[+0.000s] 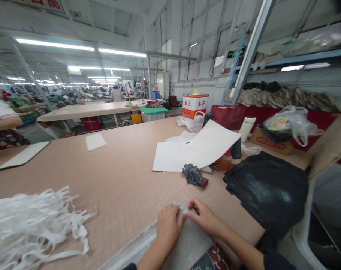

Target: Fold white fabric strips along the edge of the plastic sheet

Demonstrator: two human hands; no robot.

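Observation:
At the near edge of the table, my left hand (169, 225) is closed on crumpled clear plastic film (191, 238). Beside it my right hand (205, 217) pinches the same film, fingers and thumb pressed together. The film hangs from both hands down over my lap, where a dark patterned cloth (211, 258) shows. Just beyond the hands lies a grey knit glove (195, 175) with a red cuff. Whether the film is a bag or a loose sheet, I cannot tell.
A pile of white strips (38, 228) lies on the brown table (117, 168) at left. White sheets (173, 155) are at the back, and a stack of black material (271, 191) is at right. A white bottle (247, 127) stands behind. Another person's arm (7, 122) shows far left.

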